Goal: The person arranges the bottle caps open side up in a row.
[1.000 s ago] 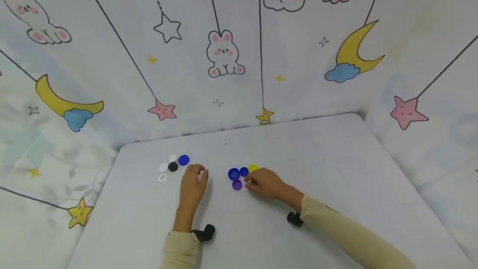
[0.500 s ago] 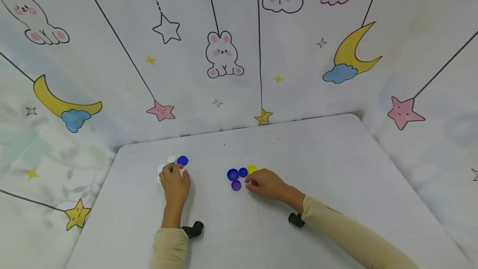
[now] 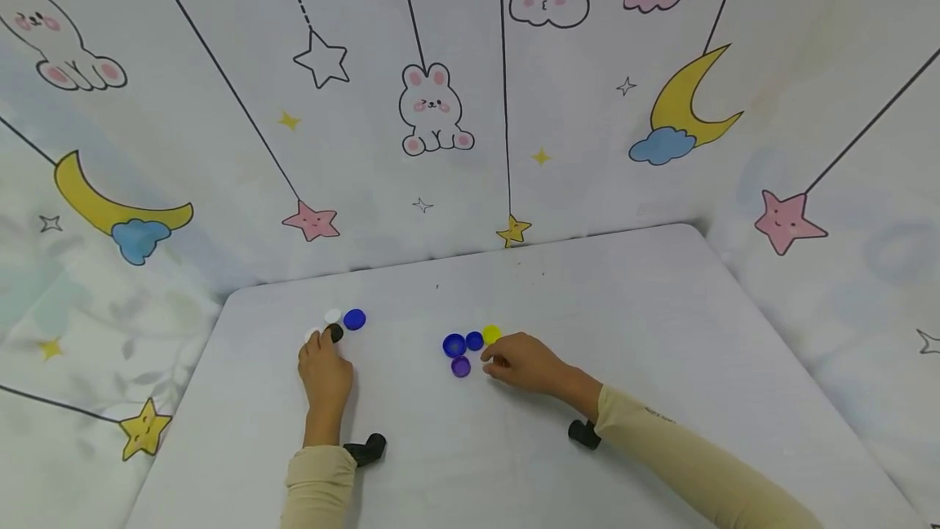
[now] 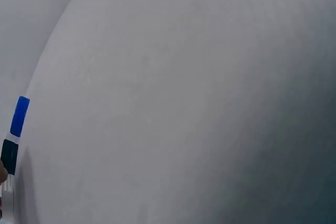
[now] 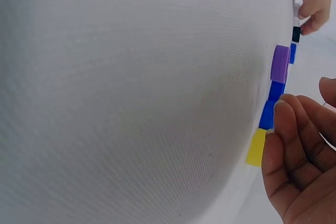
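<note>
My left hand (image 3: pixel 325 378) is at the left group of bottle caps, its fingertips down by a black cap (image 3: pixel 336 333) and a white cap (image 3: pixel 312 336). The white cap with a printed mark is hidden under that hand, so a grip on it cannot be made out. A blue cap (image 3: pixel 355 319) and another white cap (image 3: pixel 334 316) lie just beyond. My right hand (image 3: pixel 525 362) rests loosely curled with nothing in its fingers. Beside it lie a yellow cap (image 3: pixel 492 335), a small blue cap (image 3: pixel 474 340), a larger blue cap (image 3: pixel 454 345) and a purple cap (image 3: pixel 460 366).
All the caps lie on a white-covered table (image 3: pixel 587 292). A patterned cloth backdrop (image 3: pixel 441 15) rises behind the table's far edge and along its sides. A black wrist camera (image 3: pixel 367 449) sticks out from the left wrist, another black camera (image 3: pixel 583 433) from the right.
My left hand has moved left from beside the blue cap onto the left group, now covering the printed white cap. The right hand has stayed by the yellow cap.
</note>
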{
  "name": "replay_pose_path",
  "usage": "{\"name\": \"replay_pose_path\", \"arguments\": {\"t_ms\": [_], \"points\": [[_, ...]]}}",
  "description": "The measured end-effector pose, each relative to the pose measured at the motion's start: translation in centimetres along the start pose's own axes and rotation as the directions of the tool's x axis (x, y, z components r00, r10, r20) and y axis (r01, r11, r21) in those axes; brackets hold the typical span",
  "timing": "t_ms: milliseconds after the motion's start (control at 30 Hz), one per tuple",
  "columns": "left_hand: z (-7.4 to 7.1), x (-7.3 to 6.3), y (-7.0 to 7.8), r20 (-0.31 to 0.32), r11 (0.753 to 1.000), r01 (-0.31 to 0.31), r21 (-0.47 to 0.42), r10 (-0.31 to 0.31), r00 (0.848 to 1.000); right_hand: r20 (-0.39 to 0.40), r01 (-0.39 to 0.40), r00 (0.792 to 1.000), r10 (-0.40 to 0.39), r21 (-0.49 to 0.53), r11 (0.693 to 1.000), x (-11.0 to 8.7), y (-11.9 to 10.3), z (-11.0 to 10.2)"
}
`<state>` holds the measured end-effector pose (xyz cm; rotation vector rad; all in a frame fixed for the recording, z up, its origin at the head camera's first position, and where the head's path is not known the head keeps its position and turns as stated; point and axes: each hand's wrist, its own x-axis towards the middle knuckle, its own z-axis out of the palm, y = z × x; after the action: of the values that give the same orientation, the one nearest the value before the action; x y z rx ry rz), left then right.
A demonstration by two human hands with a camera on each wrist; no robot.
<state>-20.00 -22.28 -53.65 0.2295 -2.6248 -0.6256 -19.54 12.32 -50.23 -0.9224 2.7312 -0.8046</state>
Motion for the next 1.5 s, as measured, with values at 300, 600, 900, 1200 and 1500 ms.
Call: {"name": "replay_pose_path", "arguments": {"t_ms": [300, 600, 900, 1200, 1500], "points": [[-1.2, -0.4, -0.8, 0.065, 0.975, 0.206, 0.082, -0.211, 0.975, 0.007, 0.011, 1.0, -0.011, 0.017, 1.0, 0.0, -0.2, 0.2], [-2.0, -0.5, -1.1, 0.063, 0.972, 0.178, 0.151, -0.189, 0.98, 0.001, 0.028, 1.0, -0.028, 0.03, 0.999, 0.1, -0.2, 0.3], [-2.9, -0.7, -0.3, 0.067, 0.978, 0.18, 0.109, -0.188, 0.98, 0.0, 0.02, 1.0, -0.02, 0.056, 0.998, 0.0, -0.2, 0.2], [-2.9, -1.0, 0.1, 0.052, 0.988, 0.152, 0.031, -0.154, 0.987, 0.002, 0.018, 1.0, -0.018, 0.07, 0.997, 0.0, 0.2, 0.4], [-3.8, -0.4, 2.1, 0.076, 0.982, 0.171, -0.075, -0.165, 0.983, -0.006, 0.046, 0.999, -0.045, 0.083, 0.995, 0.0, 0.3, 0.5]]}}
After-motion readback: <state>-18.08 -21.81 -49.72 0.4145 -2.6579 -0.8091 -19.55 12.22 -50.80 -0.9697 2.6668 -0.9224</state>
